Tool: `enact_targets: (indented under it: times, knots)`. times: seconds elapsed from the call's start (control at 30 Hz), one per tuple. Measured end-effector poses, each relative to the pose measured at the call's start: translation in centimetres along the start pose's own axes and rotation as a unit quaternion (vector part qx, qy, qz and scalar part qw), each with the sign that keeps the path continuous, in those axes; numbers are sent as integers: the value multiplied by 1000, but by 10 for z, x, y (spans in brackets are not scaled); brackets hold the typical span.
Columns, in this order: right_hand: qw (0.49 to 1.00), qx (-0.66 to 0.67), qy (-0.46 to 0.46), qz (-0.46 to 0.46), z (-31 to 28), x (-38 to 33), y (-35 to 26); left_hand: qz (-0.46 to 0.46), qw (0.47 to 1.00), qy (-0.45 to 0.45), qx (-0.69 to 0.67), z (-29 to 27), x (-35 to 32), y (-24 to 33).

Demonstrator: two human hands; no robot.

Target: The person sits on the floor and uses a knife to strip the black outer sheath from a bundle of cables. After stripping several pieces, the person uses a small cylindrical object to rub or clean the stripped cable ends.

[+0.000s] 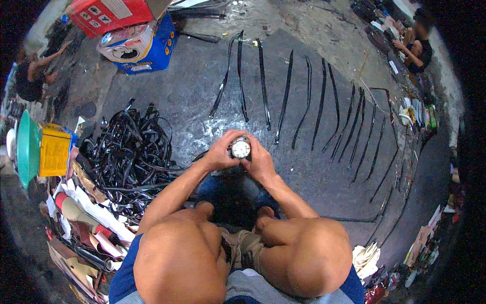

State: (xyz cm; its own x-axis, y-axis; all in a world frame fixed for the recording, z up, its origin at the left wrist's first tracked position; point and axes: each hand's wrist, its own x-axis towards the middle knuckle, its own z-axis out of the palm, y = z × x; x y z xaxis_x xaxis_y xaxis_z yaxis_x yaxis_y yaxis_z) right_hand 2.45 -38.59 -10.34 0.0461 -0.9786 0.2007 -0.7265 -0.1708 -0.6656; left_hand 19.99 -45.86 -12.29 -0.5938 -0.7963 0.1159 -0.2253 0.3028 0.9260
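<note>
Between both hands, above my feet, is a wristwatch (240, 148) with a round white dial facing up and a metal-coloured rim. My left hand (223, 151) curls round its left side. My right hand (259, 159) closes on its right side, fingers meeting the left ones at the top. Its strap is mostly hidden by my hands. Beyond my hands, several thin glossy black strips (261, 83) lie spaced out in a row across a dark floor sheet (202, 86). A large tangled heap of black strips (132, 152) sits to my left, with loose ends reaching towards my left forearm.
A blue and white carton (147, 48) and a red box (109, 15) stand at the far left. Left of the heap are a yellow container (54, 152), a green basin (28, 149) and scrap pieces (83, 213). Two other people (417, 50) sit farther off, one each side.
</note>
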Motion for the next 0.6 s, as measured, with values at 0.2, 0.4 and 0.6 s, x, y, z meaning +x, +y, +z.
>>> enact_targets:
  times: [0.2, 0.4, 0.6]
  knots:
    - [964, 136, -33, 226, 27, -2, 69, -29, 999, 23, 2, 13, 2, -3]
    - [887, 278, -1, 368, 68, 4, 95, -24, 999, 16, 21, 11, 6, 2]
    - [788, 381, 36, 482, 36, 19, 56, -18, 999, 8, 40, 8, 4, -8]
